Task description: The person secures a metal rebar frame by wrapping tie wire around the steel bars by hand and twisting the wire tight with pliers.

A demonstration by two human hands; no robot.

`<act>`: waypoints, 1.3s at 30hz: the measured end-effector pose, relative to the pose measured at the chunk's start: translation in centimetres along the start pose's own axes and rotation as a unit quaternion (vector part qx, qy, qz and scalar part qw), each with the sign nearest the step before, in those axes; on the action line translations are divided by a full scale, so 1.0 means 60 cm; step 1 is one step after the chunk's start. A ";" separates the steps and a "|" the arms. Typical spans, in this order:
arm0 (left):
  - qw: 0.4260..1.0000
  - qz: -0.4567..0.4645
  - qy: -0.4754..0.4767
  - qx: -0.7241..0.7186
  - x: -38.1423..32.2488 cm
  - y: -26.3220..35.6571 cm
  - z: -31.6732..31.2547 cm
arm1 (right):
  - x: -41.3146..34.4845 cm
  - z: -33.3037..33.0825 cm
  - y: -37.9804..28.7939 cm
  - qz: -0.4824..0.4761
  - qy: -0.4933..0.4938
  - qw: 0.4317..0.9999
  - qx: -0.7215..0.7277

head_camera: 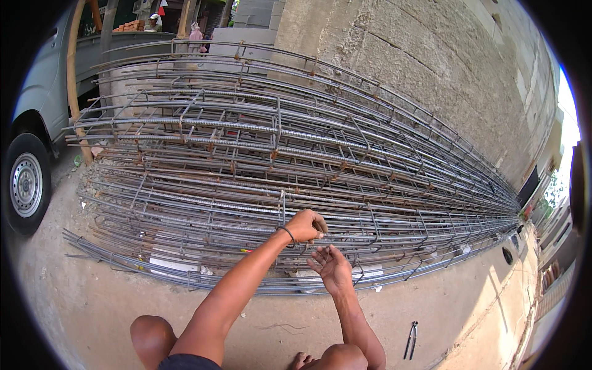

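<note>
Long rebar cages (277, 134) with ribbed bars and square stirrups are stacked before me, tapering off to the right. My left hand (306, 226), with a dark band at its wrist, is over the near cage with its fingers curled; whether it holds anything is unclear. Just below and to the right, my right hand (332, 266) is palm up, fingers spread and bent, with what looks like a thin wire across them. On the concrete ground at the lower right lie end-cutting nippers (411, 340) with dark handles. Loose tie wires (283, 327) lie on the ground near my feet.
A rough concrete wall (407, 60) rises behind the cages. A light-coloured vehicle's wheel (26, 185) stands at the left, beside a wooden post (74, 83). White blocks (173, 267) lie under the near bars. People and bricks (129, 26) are in the background at the upper left.
</note>
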State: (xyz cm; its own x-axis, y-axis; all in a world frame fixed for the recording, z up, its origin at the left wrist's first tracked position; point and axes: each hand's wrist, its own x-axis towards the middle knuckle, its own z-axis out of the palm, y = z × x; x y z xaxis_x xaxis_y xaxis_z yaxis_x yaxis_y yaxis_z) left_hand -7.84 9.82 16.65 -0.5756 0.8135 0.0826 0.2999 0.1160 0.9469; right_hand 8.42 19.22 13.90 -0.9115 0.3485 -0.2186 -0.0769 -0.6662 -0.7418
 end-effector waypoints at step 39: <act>0.822 0.376 0.296 0.308 -0.104 -0.006 0.122 | -0.015 -0.253 0.048 -0.277 0.110 0.632 -0.715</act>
State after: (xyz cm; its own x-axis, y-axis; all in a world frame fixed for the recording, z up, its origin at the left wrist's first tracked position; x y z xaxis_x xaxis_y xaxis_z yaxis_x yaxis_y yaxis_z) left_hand 1.23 8.85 13.52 -0.2660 0.3882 0.8823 0.9638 0.1229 0.2365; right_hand 15.14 26.97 2.35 -0.8147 0.4552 0.3591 0.2280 0.8210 -0.5235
